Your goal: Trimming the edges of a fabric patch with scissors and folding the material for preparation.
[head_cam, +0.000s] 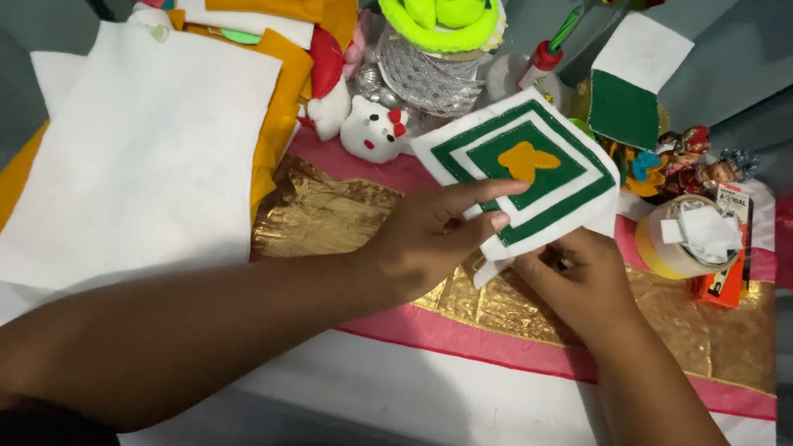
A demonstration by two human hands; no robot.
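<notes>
A square white felt piece point(553, 184) with nested green diamond bands and a yellow butterfly shape in its middle is held tilted above a gold and pink cloth point(339, 218). My left hand point(429, 235) grips its lower left edge, index finger lying across the front. At the bottom corner my right hand point(578, 282) pinches the piece from below; its fingertips are partly hidden behind the felt.
White felt sheets point(144, 153) over orange ones lie at left. Behind stand a small white cat plush point(373, 130), a silver basket with neon green felt point(438, 26), a glue bottle point(545, 59), a green-and-white felt strip point(630, 90), tape rolls point(687, 239) and an orange box point(729, 252).
</notes>
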